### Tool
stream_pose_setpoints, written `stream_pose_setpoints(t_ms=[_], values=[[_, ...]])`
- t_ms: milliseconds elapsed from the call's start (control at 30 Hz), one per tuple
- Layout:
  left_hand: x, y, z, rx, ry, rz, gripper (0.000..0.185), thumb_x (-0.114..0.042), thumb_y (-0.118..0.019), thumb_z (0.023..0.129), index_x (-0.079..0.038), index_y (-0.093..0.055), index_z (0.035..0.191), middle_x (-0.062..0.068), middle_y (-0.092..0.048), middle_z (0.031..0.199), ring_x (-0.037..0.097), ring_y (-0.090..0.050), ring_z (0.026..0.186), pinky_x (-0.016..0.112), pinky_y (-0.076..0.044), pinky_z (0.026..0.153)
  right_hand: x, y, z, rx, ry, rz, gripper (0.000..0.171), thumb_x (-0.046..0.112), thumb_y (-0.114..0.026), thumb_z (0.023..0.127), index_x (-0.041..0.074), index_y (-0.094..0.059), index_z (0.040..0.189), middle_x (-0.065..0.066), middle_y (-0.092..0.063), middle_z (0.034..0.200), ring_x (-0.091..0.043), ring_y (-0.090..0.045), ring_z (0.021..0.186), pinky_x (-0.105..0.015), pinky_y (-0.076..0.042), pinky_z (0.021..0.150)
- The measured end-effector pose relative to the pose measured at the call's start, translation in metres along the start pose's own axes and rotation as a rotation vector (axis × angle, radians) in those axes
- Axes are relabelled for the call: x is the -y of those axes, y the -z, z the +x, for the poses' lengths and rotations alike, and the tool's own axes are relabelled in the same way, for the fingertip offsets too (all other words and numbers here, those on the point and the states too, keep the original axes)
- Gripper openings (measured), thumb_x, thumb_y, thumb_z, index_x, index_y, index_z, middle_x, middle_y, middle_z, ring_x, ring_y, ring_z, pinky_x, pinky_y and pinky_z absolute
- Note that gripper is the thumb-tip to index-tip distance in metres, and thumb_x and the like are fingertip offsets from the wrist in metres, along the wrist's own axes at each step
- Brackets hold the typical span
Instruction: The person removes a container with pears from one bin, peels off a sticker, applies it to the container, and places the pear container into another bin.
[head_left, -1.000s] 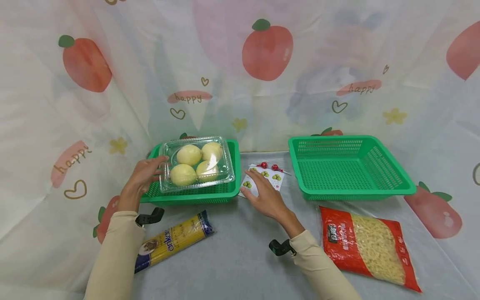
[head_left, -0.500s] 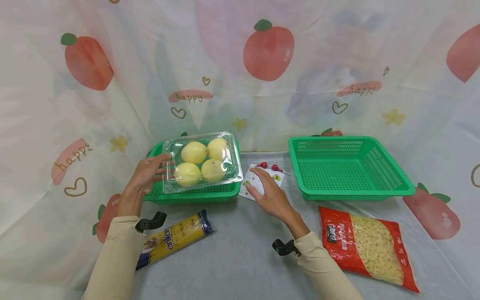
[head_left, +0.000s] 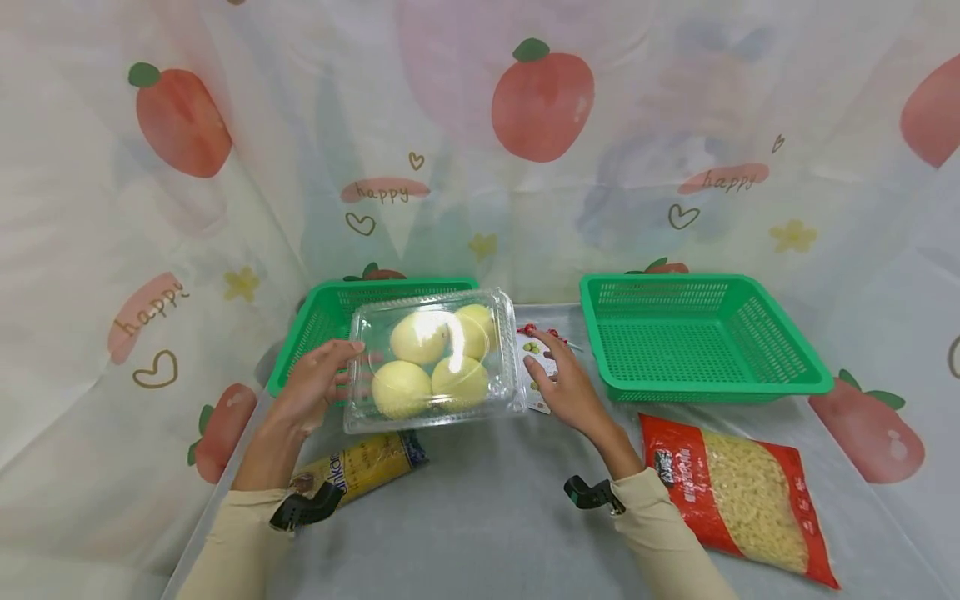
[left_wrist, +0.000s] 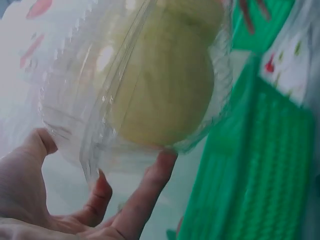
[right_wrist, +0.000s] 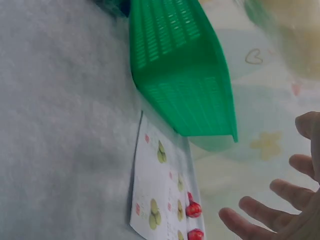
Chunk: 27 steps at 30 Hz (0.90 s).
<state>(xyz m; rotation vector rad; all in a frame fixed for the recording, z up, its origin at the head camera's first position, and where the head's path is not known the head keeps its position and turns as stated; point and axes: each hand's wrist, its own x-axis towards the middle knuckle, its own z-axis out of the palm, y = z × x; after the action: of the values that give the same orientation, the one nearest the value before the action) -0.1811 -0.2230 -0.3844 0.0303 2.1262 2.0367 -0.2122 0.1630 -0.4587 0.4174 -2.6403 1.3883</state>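
Note:
A clear plastic clamshell box with several yellow round fruits inside hangs above the table, in front of the left green basket. My left hand grips its left edge, thumb on top and fingers under the box. My right hand is open with fingers spread, just beside the box's right edge; I cannot tell whether it touches. Below it lies a white card with red lollipops.
A second green basket stands at the right. A red bag of macaroni lies in front of it. A yellow-and-blue spaghetti pack lies under my left wrist. Fruit-print cloth hangs behind and at both sides.
The left hand has lifted the fruit box out of the left basket and brought it right and toward me. The right hand has risen off the card to the box's right side.

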Motion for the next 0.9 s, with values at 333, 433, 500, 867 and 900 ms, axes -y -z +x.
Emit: stream_pose_setpoints(t_ms=[333,433,500,867,900], values=[[0.058,-0.058,-0.051,-0.046,0.123,-0.046,0.025,-0.026,-0.063,0.107,-0.004,-0.057,0.116,0.02,-0.071,0.133,0.024,-0.077,0.102,0.042,-0.065,0.083,-0.014,0.014,-0.009,0.013,-0.015,0.095,0.054,0.023,-0.055,0.112,0.011,-0.04,0.163,-0.018,-0.043,0.165,-0.046,-0.058,0.136,-0.063,-0.054,0.102],[0.074,-0.071,-0.06,-0.062,0.158,-0.08,0.025,-0.025,-0.066,0.104,-0.003,-0.058,0.112,0.021,-0.072,0.129,0.028,-0.077,0.1,0.044,-0.065,0.084,-0.017,0.02,-0.014,0.042,-0.054,0.105,0.057,0.035,-0.054,0.113,0.016,-0.038,0.164,-0.016,-0.043,0.165,-0.045,-0.055,0.14,-0.064,-0.054,0.103],[0.083,-0.078,-0.065,-0.079,0.171,-0.09,0.027,-0.025,-0.069,0.103,-0.002,-0.058,0.112,0.021,-0.071,0.126,0.03,-0.077,0.098,0.045,-0.065,0.085,-0.019,0.024,-0.016,0.059,-0.069,0.122,0.058,0.039,-0.053,0.113,0.018,-0.037,0.165,-0.016,-0.044,0.164,-0.046,-0.052,0.142,-0.065,-0.053,0.103],[0.115,-0.113,-0.074,-0.121,0.23,-0.032,0.033,-0.031,-0.075,0.098,-0.004,-0.06,0.109,0.013,-0.07,0.117,0.024,-0.071,0.094,0.037,-0.064,0.074,-0.022,0.033,-0.022,0.087,-0.053,0.127,0.052,0.033,-0.058,0.111,0.01,-0.048,0.158,-0.017,-0.045,0.163,-0.044,-0.055,0.14,-0.065,-0.051,0.106],[0.116,-0.114,-0.073,-0.12,0.231,-0.018,0.033,-0.032,-0.075,0.098,-0.005,-0.06,0.109,0.012,-0.07,0.115,0.024,-0.069,0.092,0.036,-0.063,0.072,-0.022,0.033,-0.022,0.09,-0.044,0.124,0.051,0.032,-0.058,0.111,0.01,-0.049,0.157,-0.017,-0.044,0.163,-0.045,-0.055,0.139,-0.065,-0.052,0.106]])
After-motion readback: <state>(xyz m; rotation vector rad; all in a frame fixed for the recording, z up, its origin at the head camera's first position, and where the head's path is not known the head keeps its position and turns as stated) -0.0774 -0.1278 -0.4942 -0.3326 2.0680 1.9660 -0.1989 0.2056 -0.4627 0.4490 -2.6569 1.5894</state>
